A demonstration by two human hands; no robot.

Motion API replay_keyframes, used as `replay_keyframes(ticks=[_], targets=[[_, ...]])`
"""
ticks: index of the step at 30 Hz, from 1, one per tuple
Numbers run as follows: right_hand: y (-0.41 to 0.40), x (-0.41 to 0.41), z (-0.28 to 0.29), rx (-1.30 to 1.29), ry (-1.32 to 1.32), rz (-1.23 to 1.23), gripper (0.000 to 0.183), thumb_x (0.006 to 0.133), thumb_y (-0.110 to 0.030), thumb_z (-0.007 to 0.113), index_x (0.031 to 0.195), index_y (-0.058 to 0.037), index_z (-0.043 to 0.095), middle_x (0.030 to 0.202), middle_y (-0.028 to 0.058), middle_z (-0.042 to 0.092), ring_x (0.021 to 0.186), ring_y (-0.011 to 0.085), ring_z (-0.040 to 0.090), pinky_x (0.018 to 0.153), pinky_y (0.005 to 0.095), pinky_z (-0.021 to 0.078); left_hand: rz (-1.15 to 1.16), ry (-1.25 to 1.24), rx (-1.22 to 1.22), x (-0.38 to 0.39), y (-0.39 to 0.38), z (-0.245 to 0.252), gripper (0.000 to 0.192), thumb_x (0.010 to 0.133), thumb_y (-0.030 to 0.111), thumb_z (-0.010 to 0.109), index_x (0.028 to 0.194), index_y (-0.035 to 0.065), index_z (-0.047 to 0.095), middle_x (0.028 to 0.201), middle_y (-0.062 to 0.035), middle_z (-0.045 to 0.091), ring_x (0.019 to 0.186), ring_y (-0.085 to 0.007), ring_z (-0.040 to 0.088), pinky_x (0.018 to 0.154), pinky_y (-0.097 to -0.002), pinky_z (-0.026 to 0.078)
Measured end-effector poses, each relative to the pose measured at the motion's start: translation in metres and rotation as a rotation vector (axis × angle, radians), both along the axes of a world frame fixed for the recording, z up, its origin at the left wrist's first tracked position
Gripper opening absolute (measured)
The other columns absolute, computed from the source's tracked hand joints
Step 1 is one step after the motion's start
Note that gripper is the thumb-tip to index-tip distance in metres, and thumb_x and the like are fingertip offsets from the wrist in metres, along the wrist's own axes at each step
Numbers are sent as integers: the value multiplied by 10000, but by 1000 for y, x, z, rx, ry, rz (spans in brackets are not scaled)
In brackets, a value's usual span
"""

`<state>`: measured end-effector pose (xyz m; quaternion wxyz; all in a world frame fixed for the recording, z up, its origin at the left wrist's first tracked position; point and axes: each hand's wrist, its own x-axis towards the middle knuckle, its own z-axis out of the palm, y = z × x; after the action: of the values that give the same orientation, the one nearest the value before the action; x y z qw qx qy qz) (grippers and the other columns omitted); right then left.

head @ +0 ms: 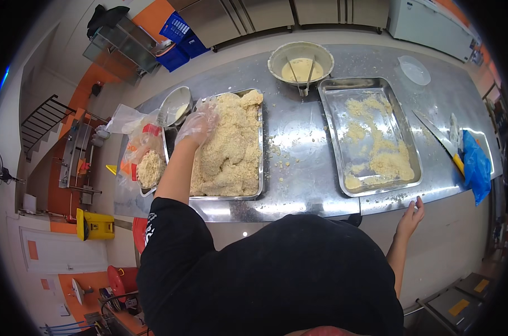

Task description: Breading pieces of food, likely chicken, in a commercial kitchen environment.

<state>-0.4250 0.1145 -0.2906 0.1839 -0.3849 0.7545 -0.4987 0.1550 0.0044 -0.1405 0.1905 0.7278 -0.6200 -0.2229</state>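
Note:
My left hand (pixel 200 118), in a clear plastic glove, rests at the far left side of a heap of crumb-coated food pieces (pixel 231 138). The heap fills most of a metal tray (pixel 261 168). Whether the gloved fingers grip anything is hidden. Bare and holding nothing, my right hand (pixel 411 217) hangs just off the table's front edge, its fingers loosely bent and apart. Nearest to it is a second metal tray (pixel 342 176) with loose crumbs (pixel 388 164) scattered over its bottom.
A bowl of pale batter (pixel 302 69) with tongs (pixel 306 84) stands behind. Another bowl (pixel 172 105), bagged crumbs (pixel 149 168) and plastic bags lie left. On the right are a yellow-handled knife (pixel 440 138), blue plastic bag (pixel 475 166) and clear lid (pixel 414 70).

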Motion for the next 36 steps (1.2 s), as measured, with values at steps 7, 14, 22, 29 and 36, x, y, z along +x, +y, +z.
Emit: replay_keyframes(ticks=[7,14,22,29,36], targets=[[-9,14,7,-11,-2,53,327,888,-230,442,1171,-65,452,1141,83,408,1008,170,397,811,275,352,-11,-93,-231,115,-2,-78,501,896,347,282,1339,120,228,1351,-164,277,1200,-314,338,1002,-356,266],[-6,7,5,0,47,19,322,888,-226,444,1169,-68,454,1139,87,410,1001,175,412,801,276,361,149,-341,-28,49,-6,-31,539,892,428,257,1334,121,256,1299,-184,360,1175,-321,372,974,-353,281],[-4,-6,13,44,-20,-29,309,889,-219,441,1157,-68,467,1123,98,419,984,183,428,789,279,371,390,381,-275,21,0,19,534,889,440,282,1281,80,323,1258,-130,360,1163,-246,348,975,-345,254],[-25,-49,-17,-8,-44,-25,354,863,-219,490,1163,-33,457,1115,131,428,1022,224,421,858,316,361,175,301,-358,-148,31,93,471,880,413,335,1204,86,436,1113,-146,488,1045,-277,454,908,-350,335],[-76,-67,7,-21,-22,281,398,859,-242,494,1172,-4,437,1121,167,446,1000,257,463,860,334,370,-806,-382,-228,-316,8,-19,545,807,462,478,1223,114,430,1311,-119,352,1220,-286,310,999,-408,245]])
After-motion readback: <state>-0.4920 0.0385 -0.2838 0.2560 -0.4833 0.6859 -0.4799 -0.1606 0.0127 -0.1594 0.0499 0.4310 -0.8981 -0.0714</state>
